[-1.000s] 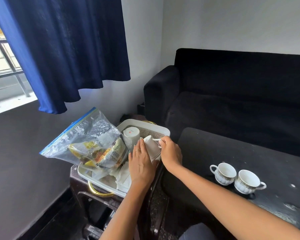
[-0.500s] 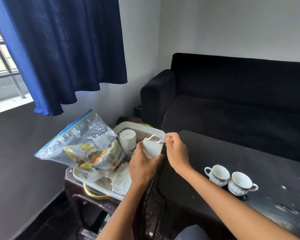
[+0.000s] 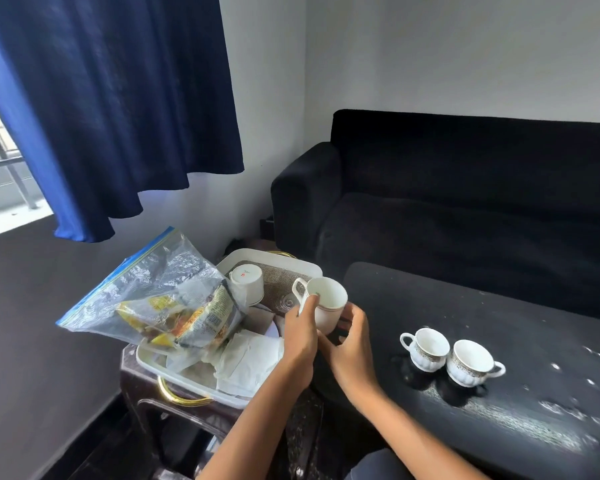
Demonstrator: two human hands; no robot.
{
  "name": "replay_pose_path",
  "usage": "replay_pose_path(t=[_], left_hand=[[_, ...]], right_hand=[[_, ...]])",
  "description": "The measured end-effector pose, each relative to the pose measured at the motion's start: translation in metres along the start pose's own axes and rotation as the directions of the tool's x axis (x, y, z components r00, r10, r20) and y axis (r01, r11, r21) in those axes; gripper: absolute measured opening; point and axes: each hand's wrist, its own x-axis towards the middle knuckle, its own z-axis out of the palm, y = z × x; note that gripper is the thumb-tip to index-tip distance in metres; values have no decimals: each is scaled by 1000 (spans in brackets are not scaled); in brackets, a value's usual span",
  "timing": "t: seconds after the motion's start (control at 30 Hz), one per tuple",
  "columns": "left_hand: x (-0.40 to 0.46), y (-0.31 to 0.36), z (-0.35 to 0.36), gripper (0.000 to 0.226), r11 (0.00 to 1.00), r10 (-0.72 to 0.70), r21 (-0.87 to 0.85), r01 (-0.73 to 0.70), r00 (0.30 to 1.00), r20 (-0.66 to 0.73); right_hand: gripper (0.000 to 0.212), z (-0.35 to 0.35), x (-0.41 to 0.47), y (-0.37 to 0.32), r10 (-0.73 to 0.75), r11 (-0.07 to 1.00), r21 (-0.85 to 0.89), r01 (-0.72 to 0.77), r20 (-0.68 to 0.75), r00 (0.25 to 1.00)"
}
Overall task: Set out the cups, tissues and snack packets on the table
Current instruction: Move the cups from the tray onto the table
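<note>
My left hand (image 3: 300, 332) grips a plain white cup (image 3: 328, 303) upright by its side near the handle, above the right edge of the white tray (image 3: 274, 259). My right hand (image 3: 350, 344) cups it from below and the right. Another white cup (image 3: 246, 282) stands upside down in the tray. A clear zip bag of snack packets (image 3: 163, 296) lies tilted across the tray's left side. White tissues (image 3: 246, 358) lie crumpled at the tray's near end. Two patterned cups (image 3: 428, 348) (image 3: 471, 362) stand upright side by side on the dark table (image 3: 499, 313).
The tray rests on a small dark side stand (image 3: 142, 393) to the left of the table. A black sofa (image 3: 465, 188) runs behind the table. A blue curtain (image 3: 111, 98) hangs over the window at the left. White specks mark the table's right part.
The cup was upside down in the tray under both hands; it has been lifted and turned upright, and now sits in my hands above the tray's right edge.
</note>
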Motion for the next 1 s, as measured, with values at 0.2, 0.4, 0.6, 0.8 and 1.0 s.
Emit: replay_pose_path(t=[0.2,0.4,0.6,0.8,1.0], left_hand=[[-17,-18,16,37,995,-86,72,72,973,214],[-33,-36,29,24,941,-130,335,-45,866,483],[-42,-60,42,48,780,-139,575,-247,827,544],[-46,-84,48,54,661,-235,673,-333,759,607],[-39,-100,43,64,640,-280,695,-328,743,608]], right_hand=[[72,-12,-4,13,10,1000,15,-7,-202,979],[55,-47,-4,35,66,995,-48,-86,-317,946],[61,-84,-17,56,100,990,-65,-128,-326,940],[55,-101,-25,81,175,972,-87,-220,-365,915],[62,-109,-26,98,210,956,-119,-268,-363,908]])
